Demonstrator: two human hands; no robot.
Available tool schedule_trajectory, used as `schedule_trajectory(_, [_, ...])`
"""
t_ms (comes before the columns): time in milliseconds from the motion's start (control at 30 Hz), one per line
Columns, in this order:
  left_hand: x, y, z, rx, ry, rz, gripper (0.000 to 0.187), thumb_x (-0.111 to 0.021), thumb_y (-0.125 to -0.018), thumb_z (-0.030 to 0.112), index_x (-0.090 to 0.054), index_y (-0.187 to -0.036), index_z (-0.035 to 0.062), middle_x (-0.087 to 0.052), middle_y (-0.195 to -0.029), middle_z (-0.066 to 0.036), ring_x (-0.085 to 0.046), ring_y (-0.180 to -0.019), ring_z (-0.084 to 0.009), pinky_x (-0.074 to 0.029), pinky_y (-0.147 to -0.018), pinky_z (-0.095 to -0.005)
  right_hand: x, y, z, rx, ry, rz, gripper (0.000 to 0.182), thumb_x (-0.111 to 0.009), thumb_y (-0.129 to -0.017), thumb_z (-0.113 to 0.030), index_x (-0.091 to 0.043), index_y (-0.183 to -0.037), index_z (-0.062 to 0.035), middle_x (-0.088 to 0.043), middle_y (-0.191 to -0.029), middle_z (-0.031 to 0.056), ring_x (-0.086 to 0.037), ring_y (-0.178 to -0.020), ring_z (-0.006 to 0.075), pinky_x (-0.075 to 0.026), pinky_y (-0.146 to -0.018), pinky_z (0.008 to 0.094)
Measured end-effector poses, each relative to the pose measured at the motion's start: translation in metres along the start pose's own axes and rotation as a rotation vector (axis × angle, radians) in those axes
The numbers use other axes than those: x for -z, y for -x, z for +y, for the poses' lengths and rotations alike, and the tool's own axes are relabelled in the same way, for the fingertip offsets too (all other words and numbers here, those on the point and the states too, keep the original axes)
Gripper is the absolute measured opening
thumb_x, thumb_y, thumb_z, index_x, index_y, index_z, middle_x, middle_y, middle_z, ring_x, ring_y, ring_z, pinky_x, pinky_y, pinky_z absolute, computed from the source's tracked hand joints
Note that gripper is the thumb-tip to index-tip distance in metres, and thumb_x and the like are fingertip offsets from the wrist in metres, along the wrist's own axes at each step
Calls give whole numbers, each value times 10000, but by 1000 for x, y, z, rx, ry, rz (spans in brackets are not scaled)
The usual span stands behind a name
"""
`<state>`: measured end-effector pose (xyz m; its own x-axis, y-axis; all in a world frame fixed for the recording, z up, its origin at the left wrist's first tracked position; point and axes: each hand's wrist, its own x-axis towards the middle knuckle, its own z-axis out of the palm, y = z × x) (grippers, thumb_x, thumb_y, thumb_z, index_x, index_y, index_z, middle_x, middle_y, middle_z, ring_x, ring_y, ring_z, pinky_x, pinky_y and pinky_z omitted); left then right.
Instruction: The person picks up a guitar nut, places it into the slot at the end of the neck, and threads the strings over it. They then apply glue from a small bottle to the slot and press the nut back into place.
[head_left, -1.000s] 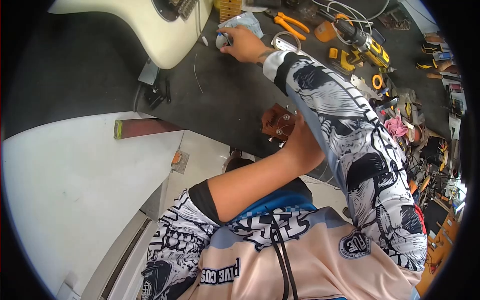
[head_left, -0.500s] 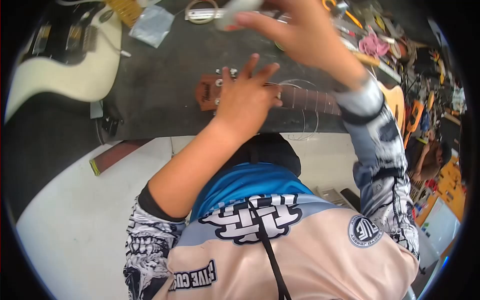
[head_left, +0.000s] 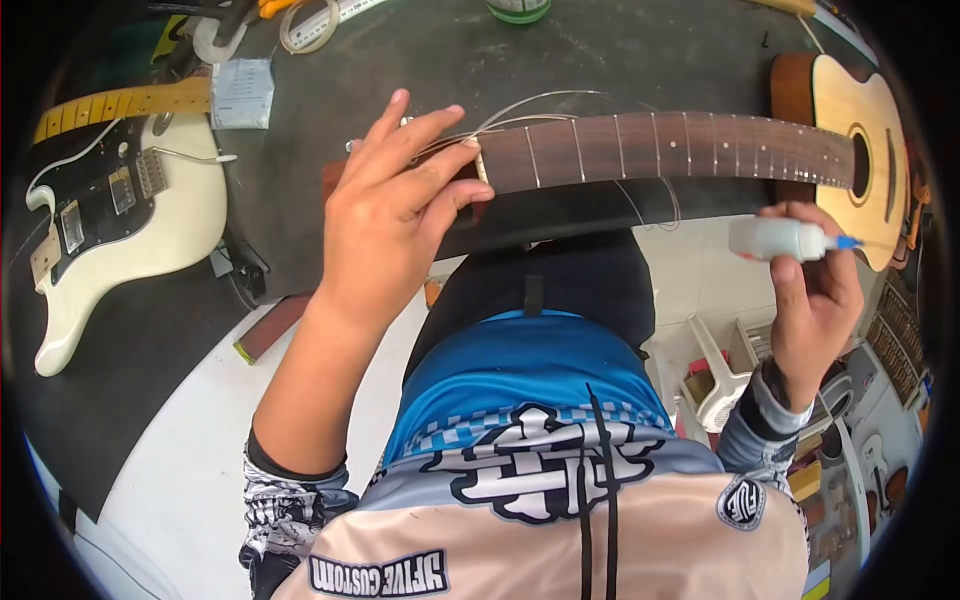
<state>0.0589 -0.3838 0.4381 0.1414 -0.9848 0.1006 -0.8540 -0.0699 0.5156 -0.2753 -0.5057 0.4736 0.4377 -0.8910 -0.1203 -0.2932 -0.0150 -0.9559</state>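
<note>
An acoustic guitar lies across the bench, its pale body (head_left: 838,112) at the right and its dark fretboard (head_left: 640,147) running left. My left hand (head_left: 385,210) covers most of the headstock. Its thumb and index finger pinch the ends of the pale nut (head_left: 482,168), while the other fingers spread over the tuners. Loose strings (head_left: 540,97) curl above and below the neck near there. In my right hand (head_left: 815,310), below the guitar body, is a small white squeeze bottle (head_left: 785,240) with a blue tip pointing right.
A white electric guitar body (head_left: 185,215) lies at the left, near a maple neck (head_left: 130,103) and a small plastic packet (head_left: 242,93). A ring of tape (head_left: 308,25) and a green-based container (head_left: 519,10) are at the back. A white chair (head_left: 720,395) stands below the bench.
My right hand has brought the squeeze bottle from above the back of the bench down to the right. My left hand has shifted left with thumb and index finger now at the nut.
</note>
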Motion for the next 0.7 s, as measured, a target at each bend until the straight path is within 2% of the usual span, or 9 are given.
schedule_trajectory(33, [0,-1,0,-1,7,-2,327,-880,-742,108,-806,-1057,57,-753,-1220,-104,-643,-1288,-354,-489,-1106,-438,1,4,5,-8,20,2,445,-754,-952,-128,-585,-1304,86,-688,-1181,192,-672,-1088,249,-550,-936,371])
schedule_trajectory(133, [1,0,-2,42,32,-44,335,-883,-746,109,-800,-1063,37,-767,-1195,-108,-643,-1296,-340,-483,-1102,-451,-3,14,18,-28,-22,-39,452,-775,-946,-169,-592,-1273,83,-674,-1157,175,-675,-1092,260,-548,-923,374])
schedule_trajectory(433, [2,5,-8,1,18,-40,369,-881,-744,87,-797,-1102,47,-772,-1189,-116,-658,-1273,-350,-478,-1099,-475,-20,22,35,-105,-60,-128,480,-820,-917,-219,-617,-1232,81,-668,-1143,155,-698,-1044,276,-545,-910,383])
schedule_trajectory(533, [1,5,-12,52,67,7,320,-883,-752,202,-815,-1059,145,-784,-1149,-31,-667,-1260,-333,-483,-1051,-604,-23,20,33,-87,-47,-127,478,-820,-914,-220,-624,-1233,79,-660,-1158,163,-699,-1030,279,-545,-907,382])
schedule_trajectory(633, [-2,4,-10,42,35,14,327,-885,-745,204,-818,-1060,149,-785,-1150,-32,-668,-1260,-331,-483,-1052,-602,-23,14,36,-10,3,-126,488,-817,-912,-219,-624,-1242,84,-619,-1179,172,-696,-1012,282,-549,-905,387])
schedule_trajectory(700, [-2,5,-9,13,28,-13,367,-883,-742,126,-802,-1096,76,-773,-1182,-94,-657,-1272,-349,-479,-1093,-525,-26,17,34,-40,-52,-126,494,-814,-913,-222,-627,-1253,82,-584,-1182,170,-698,-986,277,-561,-880,380])
